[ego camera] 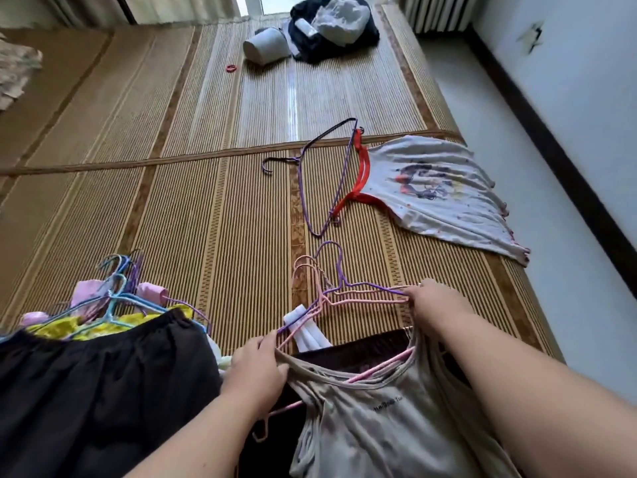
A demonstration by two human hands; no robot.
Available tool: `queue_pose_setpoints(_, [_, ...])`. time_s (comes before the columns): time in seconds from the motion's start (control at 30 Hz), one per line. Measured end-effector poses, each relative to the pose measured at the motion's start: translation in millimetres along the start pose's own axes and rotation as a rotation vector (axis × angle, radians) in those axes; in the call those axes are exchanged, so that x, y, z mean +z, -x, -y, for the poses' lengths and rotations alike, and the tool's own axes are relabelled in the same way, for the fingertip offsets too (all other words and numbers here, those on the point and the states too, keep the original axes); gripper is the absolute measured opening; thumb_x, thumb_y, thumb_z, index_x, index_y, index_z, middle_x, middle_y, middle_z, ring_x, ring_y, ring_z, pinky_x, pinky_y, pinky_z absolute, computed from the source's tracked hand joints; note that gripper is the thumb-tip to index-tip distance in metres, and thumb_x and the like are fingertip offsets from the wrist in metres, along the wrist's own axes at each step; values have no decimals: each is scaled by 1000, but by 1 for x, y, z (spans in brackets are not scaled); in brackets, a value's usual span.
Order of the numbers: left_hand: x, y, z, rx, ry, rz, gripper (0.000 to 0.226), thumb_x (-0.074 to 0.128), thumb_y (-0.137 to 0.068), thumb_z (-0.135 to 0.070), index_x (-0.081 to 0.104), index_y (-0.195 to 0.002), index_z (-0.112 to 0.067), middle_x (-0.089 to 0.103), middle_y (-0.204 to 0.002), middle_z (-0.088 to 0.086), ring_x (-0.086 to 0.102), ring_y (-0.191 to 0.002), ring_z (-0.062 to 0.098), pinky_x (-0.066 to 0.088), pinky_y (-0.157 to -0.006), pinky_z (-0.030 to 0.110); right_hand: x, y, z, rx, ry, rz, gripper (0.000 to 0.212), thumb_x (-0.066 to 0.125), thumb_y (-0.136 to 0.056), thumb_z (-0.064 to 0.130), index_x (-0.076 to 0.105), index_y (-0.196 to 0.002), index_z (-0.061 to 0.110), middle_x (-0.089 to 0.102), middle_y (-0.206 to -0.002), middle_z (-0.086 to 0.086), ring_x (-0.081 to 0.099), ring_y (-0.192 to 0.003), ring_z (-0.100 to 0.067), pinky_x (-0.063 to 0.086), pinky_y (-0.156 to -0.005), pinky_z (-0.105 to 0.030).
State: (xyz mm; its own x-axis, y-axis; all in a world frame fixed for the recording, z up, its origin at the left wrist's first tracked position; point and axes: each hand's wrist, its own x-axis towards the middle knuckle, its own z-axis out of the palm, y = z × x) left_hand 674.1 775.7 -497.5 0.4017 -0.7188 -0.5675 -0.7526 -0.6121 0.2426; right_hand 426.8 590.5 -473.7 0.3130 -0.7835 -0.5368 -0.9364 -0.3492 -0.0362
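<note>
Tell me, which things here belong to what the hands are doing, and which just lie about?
In use: left hand and right hand, both gripping the pink and purple hangers; beige vest top.
Lying about: printed white top, loose purple hanger, red hair tie, grey tub, black garment.

Thin coated wire hangers (348,291), smooth; matt soft cloth top (379,419); woven mat (213,208), ribbed, faintly glossy

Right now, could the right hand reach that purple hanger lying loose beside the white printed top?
Probably yes: only bare mat lies between the right hand and the purple hanger. But it grips the hanger bundle, so it would have to let go first.
</note>
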Motion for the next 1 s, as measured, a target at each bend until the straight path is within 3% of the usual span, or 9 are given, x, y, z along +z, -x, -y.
queue_pose_setpoints(0.07, [-2,1,-2,-5,1,37,63,47,-89,-37,26,-148,-27,32,-148,3,29,-135,26,27,-112,40,-5,2,1,-20,70,-5,29,40,-92,19,56,-113,30,47,-92,1,56,-99,-25,50,-85,-37])
queue_pose_setpoints(0.17, [-3,4,-6,5,-9,63,55,46,-90,-38,35,-143,-29,27,-151,5,26,-138,27,24,-113,40,-3,8,1,-28,-25,-5,25,38,-92,15,57,-104,25,55,-100,-2,58,-97,-23,49,-81,-33])
queue_pose_setpoints(0.27, [-9,11,-10,36,0,24,50,47,-91,-42,40,-138,-27,35,-146,4,32,-134,25,28,-112,41,-5,25,-3,0,-224,-51,15,44,-91,19,50,-79,26,59,-83,2,57,-74,-16,41,-60,-28])
queue_pose_setpoints(0.37, [-26,31,-19,83,130,-27,51,48,-91,-44,36,-139,-28,46,-134,0,45,-123,22,38,-103,40,-18,59,-18,32,-502,-111,21,49,-90,24,50,-69,27,60,-67,9,56,-61,-10,40,-56,-25])
queue_pose_setpoints(0.43, [-42,47,-29,127,196,-22,47,46,-93,-42,37,-138,-28,50,-129,-1,50,-119,21,41,-98,37,-37,84,-33,8,-525,-170,28,56,-88,22,49,-63,32,60,-62,8,55,-57,-9,41,-53,-25])
queue_pose_setpoints(0.53, [-73,75,-50,217,154,8,22,40,-97,-39,53,-110,-28,60,-104,-2,57,-98,20,46,-83,35,-75,130,-59,15,-434,-229,30,68,-82,21,47,-62,31,58,-67,6,55,-68,-22,40,-60,-32])
queue_pose_setpoints(0.63, [-105,111,-75,300,193,54,20,42,-98,-36,51,-83,-26,57,-78,-3,53,-74,16,38,-63,31,-115,180,-86,49,-421,-247,27,70,-79,22,50,-63,31,56,-66,9,55,-69,-22,38,-60,-31])
queue_pose_setpoints(0.87, [-186,211,-153,542,343,40,20,50,-94,-39,58,-79,-29,63,-74,-2,56,-68,14,45,-63,32,-211,313,-154,106,-571,-312,17,67,-83,15,65,-80,32,65,-73,14,60,-72,-5,44,-64,-22])
queue_pose_setpoints(1.0, [-220,253,-206,661,380,-14,17,53,-94,-35,60,-79,-30,60,-68,-7,51,-61,8,40,-58,28,-258,374,-186,115,-642,-408,16,66,-84,18,71,-77,31,66,-74,11,59,-74,-8,42,-67,-25])
